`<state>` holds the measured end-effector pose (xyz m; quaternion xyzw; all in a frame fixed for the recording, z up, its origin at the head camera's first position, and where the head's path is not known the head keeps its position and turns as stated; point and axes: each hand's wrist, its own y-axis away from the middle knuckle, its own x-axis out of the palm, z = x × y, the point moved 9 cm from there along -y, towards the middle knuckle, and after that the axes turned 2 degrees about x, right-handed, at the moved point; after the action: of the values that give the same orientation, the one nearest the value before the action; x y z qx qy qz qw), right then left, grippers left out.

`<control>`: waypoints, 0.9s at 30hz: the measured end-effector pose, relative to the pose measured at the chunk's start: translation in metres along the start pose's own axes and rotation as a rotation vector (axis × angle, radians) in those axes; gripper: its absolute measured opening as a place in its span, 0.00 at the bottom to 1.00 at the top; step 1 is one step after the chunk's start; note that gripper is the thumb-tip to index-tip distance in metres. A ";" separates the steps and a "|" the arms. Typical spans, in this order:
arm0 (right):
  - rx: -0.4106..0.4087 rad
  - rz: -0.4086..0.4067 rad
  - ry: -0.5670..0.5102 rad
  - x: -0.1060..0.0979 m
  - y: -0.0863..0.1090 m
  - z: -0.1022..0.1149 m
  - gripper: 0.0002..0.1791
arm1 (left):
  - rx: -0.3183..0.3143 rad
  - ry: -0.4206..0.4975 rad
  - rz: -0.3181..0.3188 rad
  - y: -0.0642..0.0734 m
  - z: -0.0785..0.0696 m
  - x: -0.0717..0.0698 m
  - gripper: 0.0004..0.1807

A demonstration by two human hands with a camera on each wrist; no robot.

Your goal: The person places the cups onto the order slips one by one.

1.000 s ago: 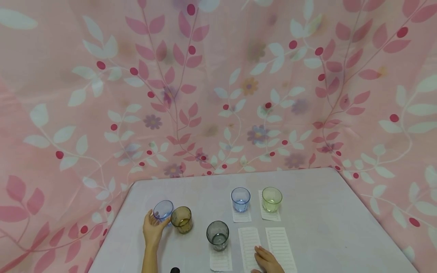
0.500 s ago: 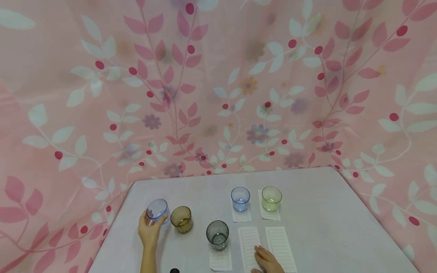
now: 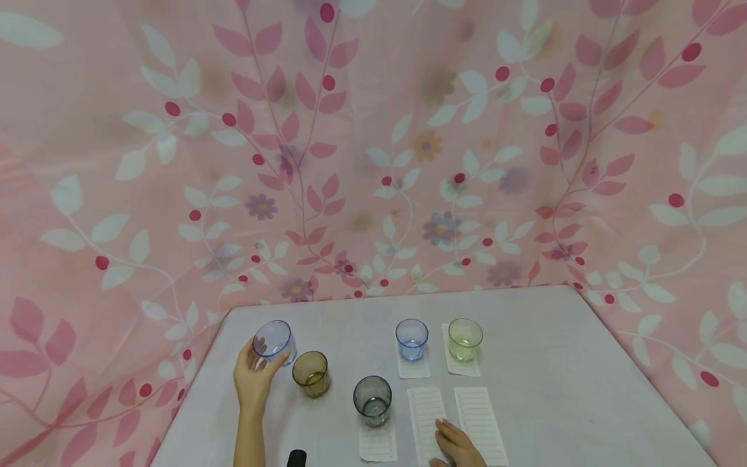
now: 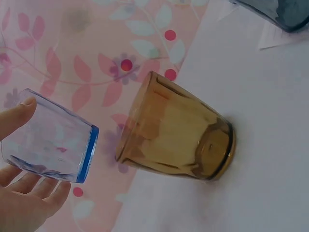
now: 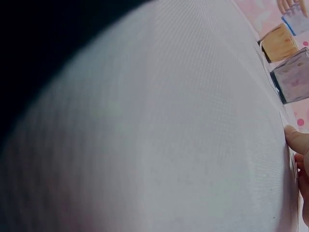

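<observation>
Blue clear glass: held raised over the table, just beside the brown glass, not touching it.
Left hand: thumb and fingers grip this blue clear glass from opposite sides.
Right hand: fingers straight, lying at the paper slips, holding nothing.
Careful handling: grip should be firm but gentle, because smooth material may slip; better keep it away from the brown glass.

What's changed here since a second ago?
The left grip, holding a blue glass, has shifted it up and slightly left in the head view, apparently lifting it. Nothing was visibly let go. The right grip, amber glass, grey glass, green glass and other blue glass stayed put.
</observation>
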<state>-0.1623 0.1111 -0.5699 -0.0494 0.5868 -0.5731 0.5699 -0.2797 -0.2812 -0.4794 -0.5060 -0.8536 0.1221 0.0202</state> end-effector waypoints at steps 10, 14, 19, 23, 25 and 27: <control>0.013 0.019 0.018 0.001 0.000 -0.001 0.30 | 0.044 0.056 0.138 0.005 -0.031 0.025 0.43; -0.007 0.001 0.004 0.001 0.000 0.000 0.31 | 0.065 0.087 0.183 0.009 -0.039 0.034 0.42; -0.005 0.012 0.019 0.001 0.000 0.000 0.30 | 0.083 0.118 0.226 0.014 -0.049 0.044 0.41; -0.002 0.001 0.027 0.000 0.000 0.000 0.29 | 0.098 0.120 0.280 0.015 -0.057 0.054 0.41; -0.001 -0.001 0.027 0.000 0.000 0.000 0.30 | 0.108 0.115 0.301 0.017 -0.061 0.059 0.41; 0.004 0.005 0.031 0.001 0.000 0.000 0.29 | 0.119 0.117 0.325 0.019 -0.067 0.063 0.41</control>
<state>-0.1623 0.1110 -0.5707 -0.0378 0.5945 -0.5738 0.5620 -0.2838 -0.2051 -0.4247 -0.6412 -0.7495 0.1443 0.0796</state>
